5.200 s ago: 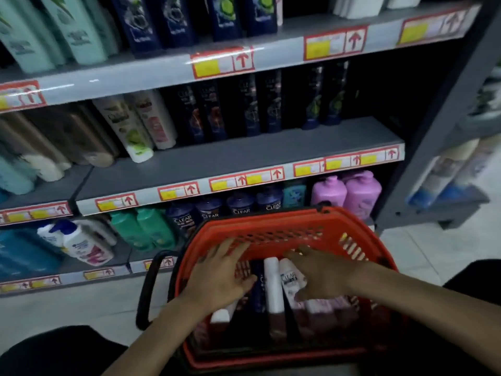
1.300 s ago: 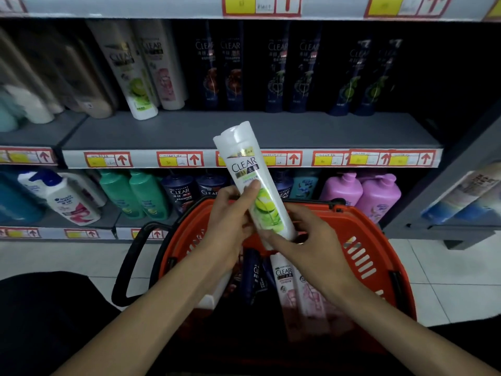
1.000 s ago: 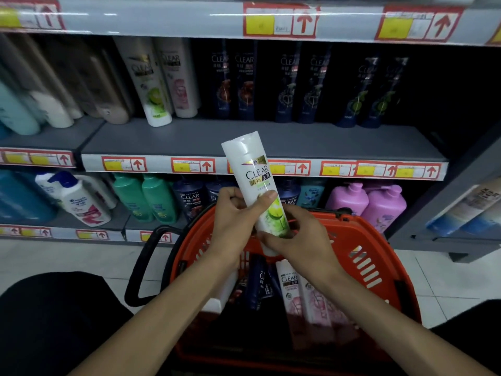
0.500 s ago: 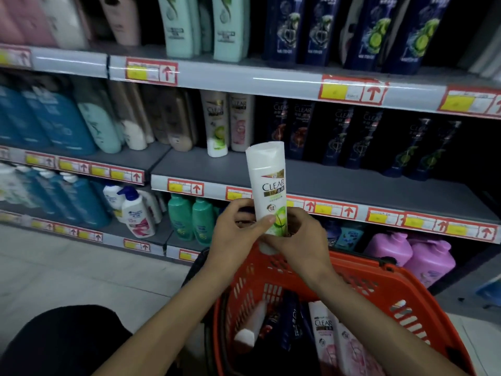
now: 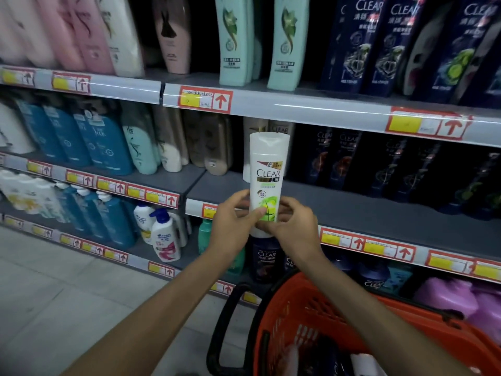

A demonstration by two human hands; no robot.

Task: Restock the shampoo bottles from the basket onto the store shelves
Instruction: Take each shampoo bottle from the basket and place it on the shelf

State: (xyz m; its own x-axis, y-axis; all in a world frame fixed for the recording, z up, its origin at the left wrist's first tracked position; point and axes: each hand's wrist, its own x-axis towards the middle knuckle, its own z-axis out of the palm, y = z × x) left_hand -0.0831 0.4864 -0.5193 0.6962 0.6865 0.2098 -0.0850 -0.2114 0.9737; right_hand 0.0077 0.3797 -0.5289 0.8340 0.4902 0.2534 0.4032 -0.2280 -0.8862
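A white plastic shampoo bottle with a green label (image 5: pixel 267 180) is held upright at its lower end by both hands, left hand (image 5: pixel 233 226) and right hand (image 5: pixel 294 229), before the grey middle shelf's front edge (image 5: pixel 379 213), above the orange plastic basket (image 5: pixel 306 316).

Pale floor tiles (image 5: pixel 67 299) fill the 8 o'clock corner, red-and-yellow price tags with arrows, such as one (image 5: pixel 205 99) toward 11 o'clock, line the rails, and 2 lilac jugs (image 5: pixel 461 299) sit low at 4 o'clock beside a teal box (image 5: pixel 398 276).
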